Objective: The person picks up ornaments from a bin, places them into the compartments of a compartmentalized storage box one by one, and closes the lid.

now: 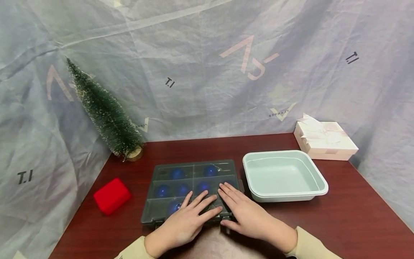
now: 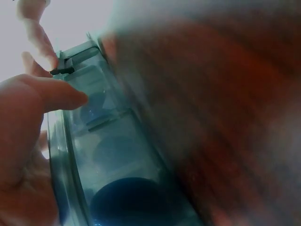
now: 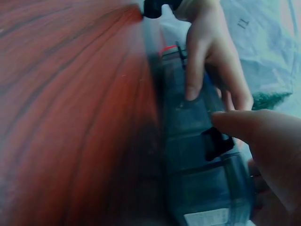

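A clear, dark-tinted compartment case (image 1: 194,164) lies closed on the table, with several blue balls (image 1: 177,173) showing through its lid. My left hand (image 1: 187,225) rests on the near middle of the lid, fingers spread and fairly straight. Beside it, my right hand (image 1: 247,216) lies on the near right part, its fingers together and straight. The right thumb (image 3: 244,123) is at the front edge by a black latch (image 3: 216,145). In the left wrist view, the left thumb (image 2: 66,93) touches the case's front side; glare washes out the background.
A pale green basin (image 1: 284,180) stands just right of the case. At the left lies a red box (image 1: 112,196). A small frosted Christmas tree (image 1: 106,111) leans at the back left, and a white gift box (image 1: 326,140) sits at the back right. Grey cloth hangs behind the table.
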Available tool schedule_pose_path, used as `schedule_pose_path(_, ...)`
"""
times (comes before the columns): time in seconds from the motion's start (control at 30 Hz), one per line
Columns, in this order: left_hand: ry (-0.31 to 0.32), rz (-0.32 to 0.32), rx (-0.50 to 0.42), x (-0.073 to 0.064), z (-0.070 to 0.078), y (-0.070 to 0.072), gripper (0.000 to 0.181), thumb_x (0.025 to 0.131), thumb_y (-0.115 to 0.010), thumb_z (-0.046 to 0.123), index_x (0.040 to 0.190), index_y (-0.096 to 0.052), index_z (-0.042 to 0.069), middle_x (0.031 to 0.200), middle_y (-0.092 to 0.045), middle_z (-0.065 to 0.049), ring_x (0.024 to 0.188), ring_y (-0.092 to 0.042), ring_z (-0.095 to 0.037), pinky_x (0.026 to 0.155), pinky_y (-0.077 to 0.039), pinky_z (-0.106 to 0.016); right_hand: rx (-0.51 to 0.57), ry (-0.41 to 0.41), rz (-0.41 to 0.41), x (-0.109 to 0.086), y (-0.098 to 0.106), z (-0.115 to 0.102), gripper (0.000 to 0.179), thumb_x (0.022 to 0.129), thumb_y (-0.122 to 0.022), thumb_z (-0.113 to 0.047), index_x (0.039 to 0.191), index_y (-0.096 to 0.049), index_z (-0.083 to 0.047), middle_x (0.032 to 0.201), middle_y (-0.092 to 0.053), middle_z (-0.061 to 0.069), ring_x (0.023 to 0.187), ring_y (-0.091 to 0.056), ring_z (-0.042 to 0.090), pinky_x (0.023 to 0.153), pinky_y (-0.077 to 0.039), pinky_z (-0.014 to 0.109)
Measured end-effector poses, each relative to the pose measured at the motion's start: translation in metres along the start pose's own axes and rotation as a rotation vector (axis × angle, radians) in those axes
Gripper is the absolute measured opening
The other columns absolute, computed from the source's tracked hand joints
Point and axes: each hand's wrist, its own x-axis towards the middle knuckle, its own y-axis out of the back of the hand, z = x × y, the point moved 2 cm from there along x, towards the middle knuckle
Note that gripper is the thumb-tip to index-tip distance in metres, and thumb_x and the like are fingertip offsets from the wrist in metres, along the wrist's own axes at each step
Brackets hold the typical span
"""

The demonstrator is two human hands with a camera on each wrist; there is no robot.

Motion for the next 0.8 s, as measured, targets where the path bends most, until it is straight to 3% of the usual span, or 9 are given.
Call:
schedule_pose_path(0.47, 0.001, 0.014, 0.014, 0.0007, 0.0007, -0.0005, 0.061, 0.102, -0.063, 0.018, 0.158, -0.041, 0.028, 0.165, -0.030, -0.005, 0.151, -0.024, -0.034, 0.108, -0.032, -0.068, -0.140, 0.064, 0.127, -0.0016, -0.0071, -0.0021, 0.072, 0.096, -0.068, -0.045, 0.143, -0.054, 0.007, 0.153, -0.046, 0.022, 0.143, -0.041, 0.034, 0.110, -0.040, 0.047)
schedule_pose_path(0.67, -0.007, -0.002, 0.023, 0.0002, -0.0003, -0.0009, 0.060, 0.103, -0.062, 0.019, 0.158, -0.041, 0.028, 0.165, -0.029, -0.005, 0.151, -0.024, -0.033, 0.108, -0.033, -0.067, -0.140, 0.054, 0.108, -0.0017, -0.0083, -0.0036, 0.070, 0.097, -0.067, -0.043, 0.144, -0.052, 0.007, 0.153, -0.045, 0.023, 0.143, -0.041, 0.034, 0.111, -0.039, 0.046)
schedule_pose_path(0.8, -0.007, -0.004, -0.026, -0.0009, -0.0033, 0.0066, 0.055, 0.101, -0.065, 0.024, 0.153, -0.047, 0.023, 0.163, -0.034, -0.006, 0.150, -0.027, -0.034, 0.108, -0.034, -0.067, -0.134, 0.052, 0.105, -0.0016, -0.0088, -0.0036, 0.071, 0.097, -0.068, -0.043, 0.145, -0.052, 0.007, 0.153, -0.045, 0.022, 0.143, -0.041, 0.034, 0.111, -0.039, 0.046)
